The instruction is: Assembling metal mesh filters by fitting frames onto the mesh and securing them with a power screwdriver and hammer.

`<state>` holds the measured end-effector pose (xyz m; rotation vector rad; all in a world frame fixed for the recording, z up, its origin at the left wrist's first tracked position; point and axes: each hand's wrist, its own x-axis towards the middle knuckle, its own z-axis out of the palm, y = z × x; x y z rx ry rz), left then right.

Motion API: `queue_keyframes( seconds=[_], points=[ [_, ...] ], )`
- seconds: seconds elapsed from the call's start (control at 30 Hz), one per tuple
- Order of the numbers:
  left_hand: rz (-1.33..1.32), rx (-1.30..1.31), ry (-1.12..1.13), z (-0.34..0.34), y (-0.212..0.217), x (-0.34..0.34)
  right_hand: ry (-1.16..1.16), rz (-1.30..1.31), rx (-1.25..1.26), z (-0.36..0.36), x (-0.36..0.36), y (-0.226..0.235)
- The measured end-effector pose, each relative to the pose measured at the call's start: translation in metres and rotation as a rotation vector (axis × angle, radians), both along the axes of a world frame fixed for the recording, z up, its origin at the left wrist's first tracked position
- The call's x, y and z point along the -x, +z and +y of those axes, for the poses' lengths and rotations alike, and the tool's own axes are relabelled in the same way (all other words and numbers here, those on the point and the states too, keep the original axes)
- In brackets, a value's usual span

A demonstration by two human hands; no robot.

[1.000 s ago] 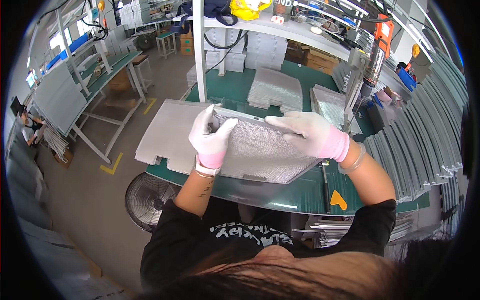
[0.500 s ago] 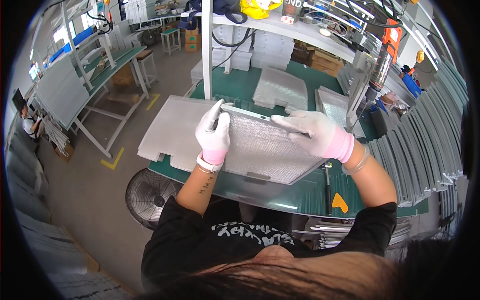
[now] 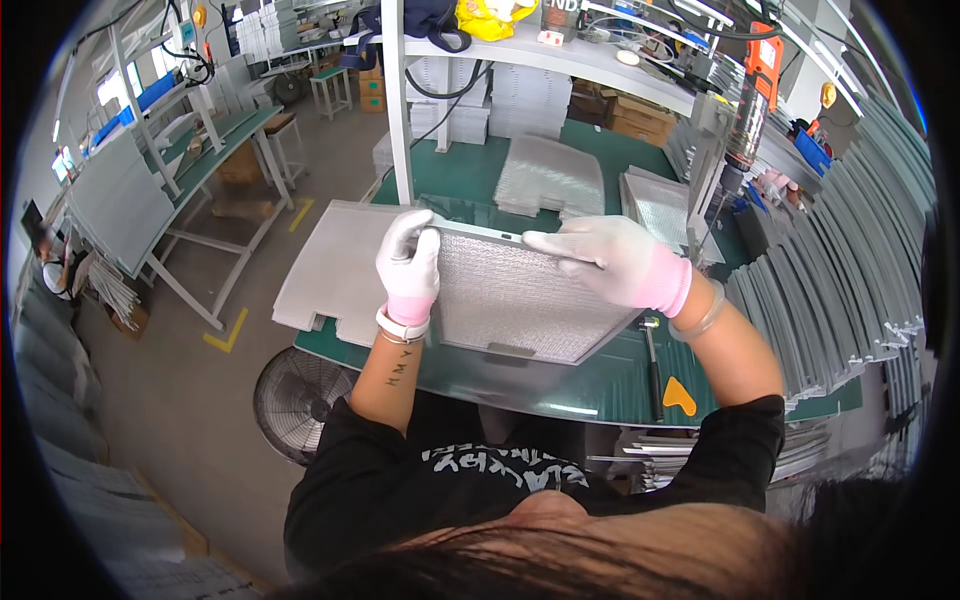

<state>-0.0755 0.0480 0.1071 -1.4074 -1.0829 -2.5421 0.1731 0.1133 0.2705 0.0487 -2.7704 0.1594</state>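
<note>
presently: item, one rectangular mesh filter panel (image 3: pixel 520 300), fine silvery woven metal in a thin bright frame, held tilted over the green bench top (image 3: pixel 560 390). left hand (image 3: pixel 408 268), in a pale glove with pink cuff, fingers pressed together and curled over the panel's near-left corner. right hand (image 3: pixel 612 262), same glove, fingers spread flat along the far frame edge, thumb hidden. step, as judged: seating or checking the frame along that top edge; the next move would call for even pressure along the rim, mesh left undented. just left of the left fingers: flat grey sheet (image 3: pixel 335 265), matte, notched. beyond the right fingers: stacked mesh pads (image 3: pixel 548 180), quilted sheen. below the right wrist: small hammer (image 3: pixel 652 365), orange scraper (image 3: pixel 679 396).
</note>
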Motion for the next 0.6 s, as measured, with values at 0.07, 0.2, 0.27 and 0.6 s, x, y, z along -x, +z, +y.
queue_keyframes(
  seconds=[0.07, 0.2, 0.27, 0.6],
  points=[
    [0.031, 0.008, -0.037, -0.002, 0.004, 0.000, 0.001, -0.015, 0.030, 0.001, -0.001, 0.000],
    [0.197, -0.047, -0.210, 0.009, 0.000, -0.002, -0.034, -0.013, -0.034, -0.004, -0.009, 0.006],
    [0.144, 0.016, -0.169, 0.010, -0.005, 0.000, -0.075, 0.201, -0.330, -0.012, -0.015, 0.012],
    [0.890, 0.211, 0.061, -0.015, 0.139, -0.017, -1.460, -0.334, 0.108, -0.004, -0.195, -0.240]
  ],
)
